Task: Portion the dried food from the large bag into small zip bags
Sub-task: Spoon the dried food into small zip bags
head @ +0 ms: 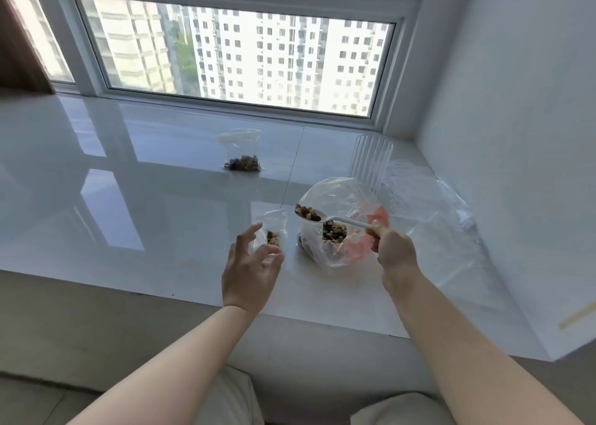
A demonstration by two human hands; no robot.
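Note:
A large clear bag (335, 198) with pink print stands open on the white sill, dried food (334, 231) in its bottom. My right hand (392, 250) grips the handle of a white spoon (346, 220) heaped with dried food (306, 213), held above the large bag's left rim. My left hand (250, 263) holds a small zip bag (272, 227) upright just left of the large bag; a little food lies inside it. A second small zip bag (243, 156) with food rests farther back on the sill.
The glossy white sill (145, 198) runs under a window. A ribbed clear cup (371, 161) stands behind the large bag. Loose clear plastic bags (429, 205) lie at the right by the wall. The sill's front edge lies just below my hands.

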